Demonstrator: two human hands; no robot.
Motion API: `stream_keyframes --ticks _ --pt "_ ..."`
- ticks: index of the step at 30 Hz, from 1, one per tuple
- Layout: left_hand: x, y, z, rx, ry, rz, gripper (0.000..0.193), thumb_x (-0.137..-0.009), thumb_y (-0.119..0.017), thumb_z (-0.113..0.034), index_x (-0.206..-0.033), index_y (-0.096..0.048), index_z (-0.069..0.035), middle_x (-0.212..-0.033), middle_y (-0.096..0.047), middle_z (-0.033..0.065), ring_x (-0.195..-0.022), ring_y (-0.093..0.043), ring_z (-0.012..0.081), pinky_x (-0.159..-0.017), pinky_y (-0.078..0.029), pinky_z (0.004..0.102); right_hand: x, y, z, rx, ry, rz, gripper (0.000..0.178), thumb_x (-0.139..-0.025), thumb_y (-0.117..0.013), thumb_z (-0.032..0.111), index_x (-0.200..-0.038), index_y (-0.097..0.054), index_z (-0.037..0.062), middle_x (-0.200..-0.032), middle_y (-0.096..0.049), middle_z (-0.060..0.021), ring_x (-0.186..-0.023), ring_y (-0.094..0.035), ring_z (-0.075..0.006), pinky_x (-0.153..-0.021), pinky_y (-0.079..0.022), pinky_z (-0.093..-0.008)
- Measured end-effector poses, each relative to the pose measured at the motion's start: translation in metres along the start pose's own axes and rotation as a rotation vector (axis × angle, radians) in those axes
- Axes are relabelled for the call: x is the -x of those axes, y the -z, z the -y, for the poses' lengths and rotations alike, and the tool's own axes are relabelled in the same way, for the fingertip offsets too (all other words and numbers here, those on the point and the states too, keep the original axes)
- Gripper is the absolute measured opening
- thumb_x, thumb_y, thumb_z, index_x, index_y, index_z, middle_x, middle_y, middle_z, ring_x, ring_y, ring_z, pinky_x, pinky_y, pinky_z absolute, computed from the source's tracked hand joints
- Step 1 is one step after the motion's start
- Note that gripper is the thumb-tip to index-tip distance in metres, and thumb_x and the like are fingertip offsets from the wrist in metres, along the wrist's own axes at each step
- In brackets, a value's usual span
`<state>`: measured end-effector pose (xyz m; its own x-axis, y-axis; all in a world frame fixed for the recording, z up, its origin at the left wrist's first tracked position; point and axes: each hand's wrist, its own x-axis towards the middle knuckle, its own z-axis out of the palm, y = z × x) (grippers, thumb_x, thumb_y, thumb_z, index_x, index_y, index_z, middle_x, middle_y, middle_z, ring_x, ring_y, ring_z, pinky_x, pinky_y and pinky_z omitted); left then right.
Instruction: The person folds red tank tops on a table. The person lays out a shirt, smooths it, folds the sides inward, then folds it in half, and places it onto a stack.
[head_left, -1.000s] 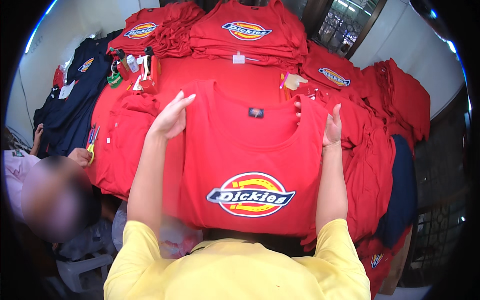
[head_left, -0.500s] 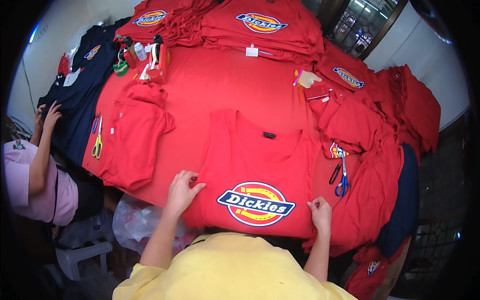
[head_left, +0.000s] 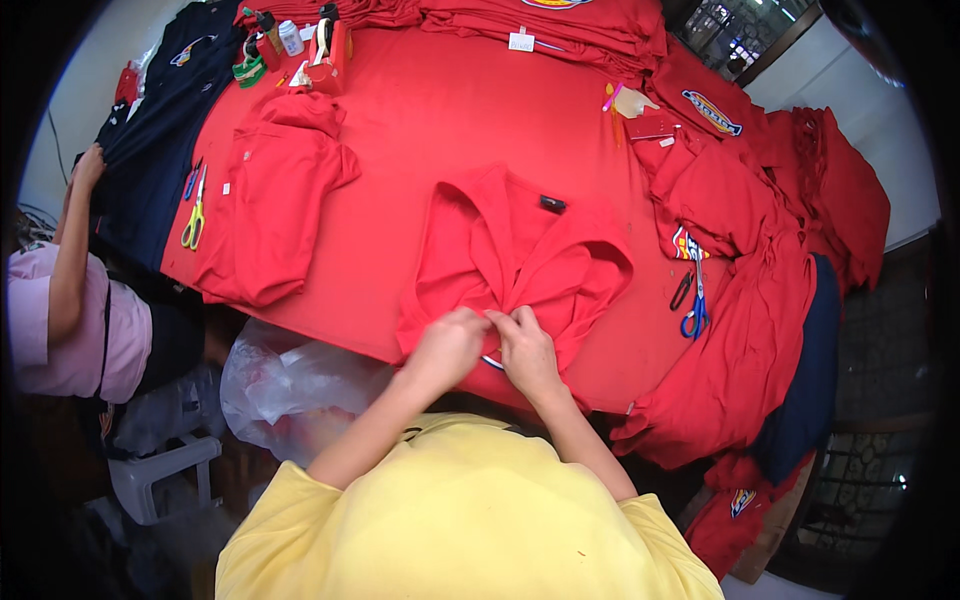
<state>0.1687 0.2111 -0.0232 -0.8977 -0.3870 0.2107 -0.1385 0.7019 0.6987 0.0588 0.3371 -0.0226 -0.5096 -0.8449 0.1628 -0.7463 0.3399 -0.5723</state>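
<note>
A red shirt (head_left: 570,270) lies before me at the table's front edge, gathered into folds toward its middle. Its wide neckline faces away from me, with a black label (head_left: 552,203) inside the collar. My left hand (head_left: 450,345) and my right hand (head_left: 526,350) are close together on the gathered cloth, each closed on a pinch of it. Most of the shirt's printed emblem is folded under or behind my hands; a small bit of its white edge shows between them.
Left lie a folded red garment (head_left: 280,210), yellow-handled scissors (head_left: 195,215) and a tape dispenser (head_left: 327,65). Blue-handled scissors (head_left: 696,310) and heaped red shirts (head_left: 730,350) are right. A co-worker (head_left: 85,310) handles dark garments (head_left: 160,130). A plastic bag (head_left: 290,385) hangs below the edge.
My hands have come together from the shirt's two sides to its middle. The flat shirt is now bunched and its emblem mostly hidden. The view has shifted slightly; the co-worker's hands have moved.
</note>
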Motion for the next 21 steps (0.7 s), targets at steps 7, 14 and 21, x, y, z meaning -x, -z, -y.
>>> stream_keyframes --ticks 7,14,21 --pt "0.027 0.061 0.045 0.221 0.298 -0.095 0.028 -0.083 -0.051 0.008 -0.106 -0.065 -0.001 -0.098 -0.067 0.0149 -0.089 -0.062 0.0276 -0.086 -0.05 0.0347 0.004 -0.009 -0.002 -0.075 0.004 -0.153 0.019 -0.088 -0.062 0.005 -0.107 -0.067 0.0032 -0.083 -0.054 -0.0131 -0.072 -0.061 -0.0298 -0.064 -0.05 -0.0396" --pt "0.03 0.078 0.023 -0.229 0.203 0.074 0.025 -0.078 -0.071 -0.01 -0.101 -0.064 -0.005 -0.102 -0.06 0.0124 -0.099 -0.056 0.0322 -0.089 -0.045 0.0398 0.007 -0.003 -0.001 -0.203 -0.108 -0.082 0.028 -0.09 -0.055 -0.001 -0.117 -0.063 0.0031 -0.089 -0.059 -0.0112 -0.074 -0.063 -0.0232 -0.066 -0.052 -0.0348" --pt "0.028 0.071 0.019 -0.243 0.247 0.057 0.017 -0.077 -0.073 -0.009 -0.086 -0.062 0.0 -0.087 -0.06 0.013 -0.081 -0.061 0.0336 -0.072 -0.05 0.0408 0.021 0.1 -0.015 -0.525 -0.309 -0.282 0.037 -0.086 -0.039 -0.011 -0.111 -0.064 -0.0012 -0.098 -0.065 -0.0122 -0.067 -0.062 -0.0141 -0.058 -0.051 -0.0252"
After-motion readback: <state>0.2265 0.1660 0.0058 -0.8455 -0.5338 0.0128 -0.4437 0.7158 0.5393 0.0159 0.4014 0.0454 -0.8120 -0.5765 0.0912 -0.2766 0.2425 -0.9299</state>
